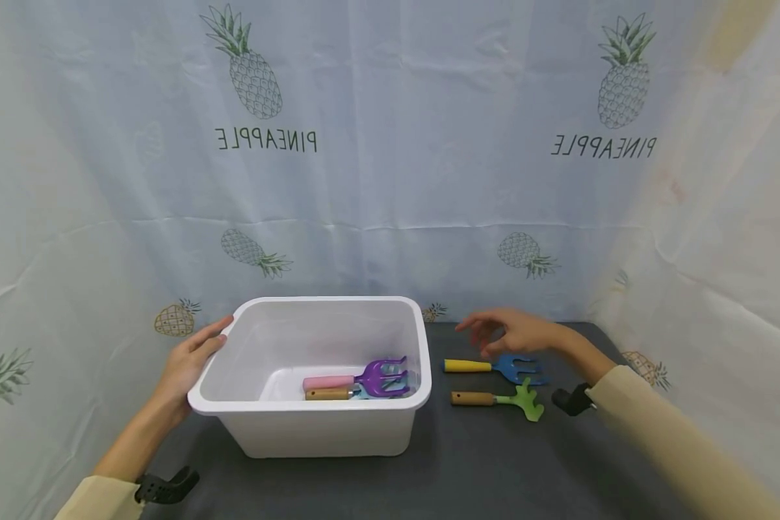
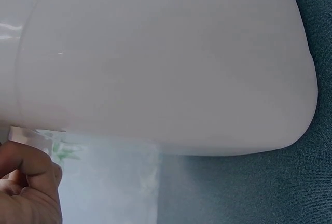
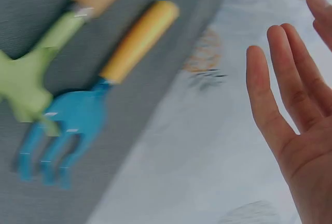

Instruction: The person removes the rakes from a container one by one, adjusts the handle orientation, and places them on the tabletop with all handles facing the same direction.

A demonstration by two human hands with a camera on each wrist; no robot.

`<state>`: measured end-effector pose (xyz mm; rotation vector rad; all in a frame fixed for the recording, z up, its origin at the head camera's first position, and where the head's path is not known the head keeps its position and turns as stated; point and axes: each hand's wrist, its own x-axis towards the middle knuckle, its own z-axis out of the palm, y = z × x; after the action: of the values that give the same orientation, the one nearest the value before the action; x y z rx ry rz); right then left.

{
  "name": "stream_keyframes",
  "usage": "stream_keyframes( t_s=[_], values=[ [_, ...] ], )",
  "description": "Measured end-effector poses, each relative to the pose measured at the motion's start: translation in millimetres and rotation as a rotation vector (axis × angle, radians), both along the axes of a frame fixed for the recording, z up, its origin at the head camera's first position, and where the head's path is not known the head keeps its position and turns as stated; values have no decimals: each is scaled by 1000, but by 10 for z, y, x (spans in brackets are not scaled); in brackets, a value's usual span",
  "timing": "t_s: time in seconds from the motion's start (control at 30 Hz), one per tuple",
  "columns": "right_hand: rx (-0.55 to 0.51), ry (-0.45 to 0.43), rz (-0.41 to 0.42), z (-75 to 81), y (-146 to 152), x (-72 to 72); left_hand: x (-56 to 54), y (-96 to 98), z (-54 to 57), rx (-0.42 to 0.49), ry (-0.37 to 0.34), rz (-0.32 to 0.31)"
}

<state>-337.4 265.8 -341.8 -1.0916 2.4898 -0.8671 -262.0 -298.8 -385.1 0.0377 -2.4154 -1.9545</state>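
Note:
A white plastic tub (image 1: 312, 433) stands on the dark table, and my left hand (image 1: 187, 367) grips its rim at the left side. The left wrist view shows those fingers (image 2: 31, 167) curled at the rim beside the tub's wall. Inside the tub lie a purple hand fork (image 1: 380, 379) with a pink handle and another tool with a wooden handle (image 1: 327, 394), its head partly hidden. My right hand (image 1: 510, 331) hovers over a blue hand fork (image 1: 512, 367) with a yellow handle, touching nothing, its fingers (image 3: 264, 94) loosely extended. Nearer me lies a green hand rake (image 1: 523, 399) with a wooden handle.
A pale curtain (image 1: 390, 180) printed with pineapples hangs behind the table and along both sides. Bare dark table surface (image 1: 494, 469) shows in front of the tools. Black straps (image 1: 165, 487) are on both wrists.

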Motion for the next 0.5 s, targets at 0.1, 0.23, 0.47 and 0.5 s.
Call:
stream_keyframes(
  t_s=[0.1,0.23,0.47,0.5],
  values=[
    [-12,31,24,235,-175,-11,-4,-5,-9,-6,-4,5],
    [-10,91,65,538,-471,-17,-2,-13,-17,-6,-2,0],
    [44,139,84,911,-1057,19,2,-13,-6,37,14,-6],
    [54,143,90,937,-1142,19,-1,-9,-4,37,16,-8]
  ],
)
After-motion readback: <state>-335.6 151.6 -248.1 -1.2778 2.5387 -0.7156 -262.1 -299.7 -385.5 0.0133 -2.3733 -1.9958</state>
